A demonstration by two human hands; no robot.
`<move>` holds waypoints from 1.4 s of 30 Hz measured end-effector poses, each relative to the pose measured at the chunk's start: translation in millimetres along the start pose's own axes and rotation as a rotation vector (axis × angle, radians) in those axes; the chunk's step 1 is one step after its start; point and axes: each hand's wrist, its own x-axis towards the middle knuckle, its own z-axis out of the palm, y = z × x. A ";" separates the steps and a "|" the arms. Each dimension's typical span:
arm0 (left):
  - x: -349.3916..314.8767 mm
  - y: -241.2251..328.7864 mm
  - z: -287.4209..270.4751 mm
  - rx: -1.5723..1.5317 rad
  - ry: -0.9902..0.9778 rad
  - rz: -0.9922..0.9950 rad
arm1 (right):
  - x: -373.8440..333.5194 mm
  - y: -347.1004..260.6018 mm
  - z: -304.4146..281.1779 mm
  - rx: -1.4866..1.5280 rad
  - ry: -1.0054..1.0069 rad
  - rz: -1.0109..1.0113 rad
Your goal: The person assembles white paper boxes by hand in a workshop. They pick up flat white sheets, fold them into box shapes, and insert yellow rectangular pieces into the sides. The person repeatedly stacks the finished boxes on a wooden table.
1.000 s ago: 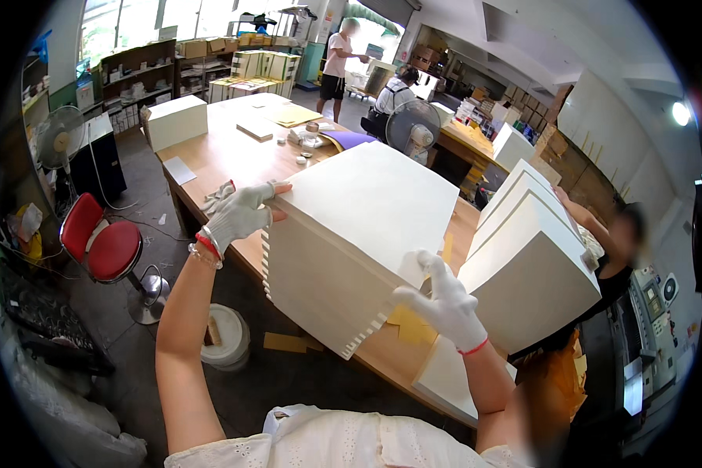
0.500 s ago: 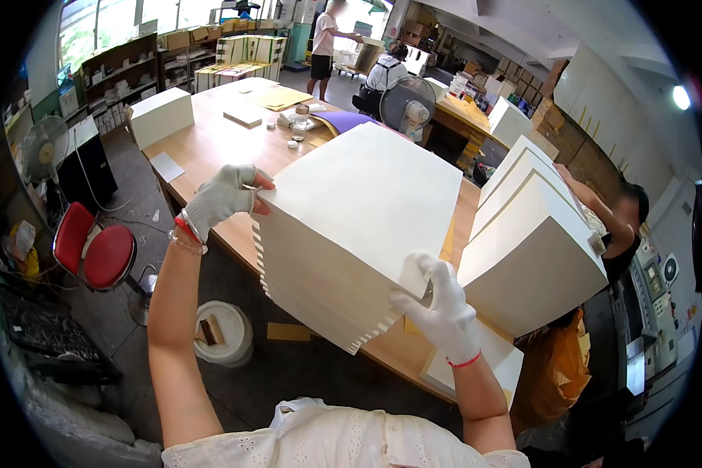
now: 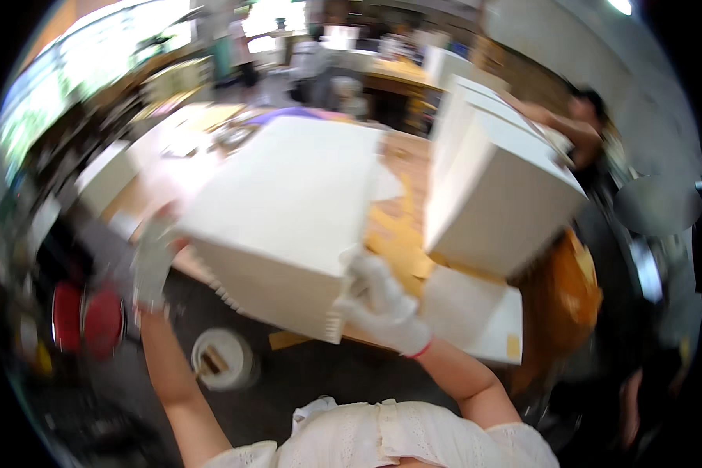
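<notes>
A large block of stacked white paper (image 3: 288, 183) rests on the wooden table before me, with small notched tabs along its lower near edges. My left hand (image 3: 156, 253), gloved in grey-white and blurred, has its fingertips at the block's left corner. At the near right corner my right hand (image 3: 382, 304), in a white glove with a red cuff, curls thumb and fingers round the edge. The block's underside is hidden. To its right lie yellow-brown sheets (image 3: 398, 234).
Tall white paper stacks (image 3: 491, 187) stand at right, a person (image 3: 585, 132) behind them. A flat white sheet (image 3: 476, 312) lies at the near right. On the floor are a white bucket (image 3: 238, 363) with a brush, a red chair (image 3: 101, 320) and an orange bag (image 3: 565, 304).
The view has swung to the right and blurred. Both hands and the paper block have shifted left, widening the gap to the right-hand stacks and uncovering more yellow-brown sheets.
</notes>
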 end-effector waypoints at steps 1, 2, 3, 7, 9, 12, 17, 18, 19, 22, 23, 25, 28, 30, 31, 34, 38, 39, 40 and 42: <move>-12.9 14.1 15.1 -0.072 0.178 -0.041 | -22.7 4.1 -0.9 0.077 0.065 0.002; -29.3 27.9 23.9 -0.143 0.339 -0.108 | -46.5 6.0 -8.1 0.027 0.016 0.041; -39.0 66.1 39.9 -0.026 0.507 -0.134 | -75.7 19.6 -12.0 0.114 -0.124 0.183; -82.9 165.3 156.4 -0.322 0.318 0.216 | -199.5 44.9 -71.3 -0.014 -0.562 0.701; -114.2 213.4 230.4 -0.483 -0.097 0.131 | -256.9 41.9 -104.6 -0.032 -0.547 0.897; -150.1 278.5 327.5 -0.886 -0.699 -0.223 | -338.9 42.1 -127.4 -0.042 -0.353 1.098; -227.9 360.2 492.6 -0.221 -1.095 0.568 | -441.4 48.6 -123.6 0.117 0.228 1.199; -242.8 356.4 521.5 -0.215 -1.077 0.676 | -454.0 57.2 -105.5 0.155 0.321 1.170; -254.2 358.8 538.2 -0.112 -1.049 0.738 | -457.4 55.7 -103.5 0.178 0.337 1.211; -287.5 352.0 596.5 0.143 -1.010 0.859 | -486.7 69.0 -102.8 0.309 0.399 1.253; -288.7 347.3 606.1 0.115 -1.020 0.879 | -495.6 71.8 -101.0 0.354 0.416 1.293; -281.7 353.9 618.1 -0.002 -1.084 0.856 | -518.7 88.1 -98.3 0.361 0.529 1.264; -269.9 358.2 617.2 -0.136 -1.256 0.644 | -539.5 107.1 -106.0 0.295 0.637 1.224; -263.5 361.2 618.2 -0.145 -1.338 0.452 | -543.0 116.8 -123.3 0.311 0.641 1.210; -261.4 361.3 619.2 -0.151 -1.361 0.416 | -543.2 123.0 -129.9 0.318 0.648 1.210; -257.8 360.5 619.1 -0.189 -1.417 0.305 | -539.3 139.6 -142.2 0.256 0.732 1.139; -254.2 359.0 617.9 -0.208 -1.451 0.355 | -521.2 151.2 -154.7 0.233 0.803 1.040; -255.2 361.9 616.4 -0.191 -1.446 0.368 | -516.1 152.2 -156.6 0.226 0.824 1.012; -255.3 361.7 615.6 -0.176 -1.441 0.381 | -510.5 153.0 -157.1 0.244 0.835 0.985; -254.1 355.0 616.1 -0.188 -1.432 0.383 | -499.8 154.4 -159.0 0.278 0.855 0.931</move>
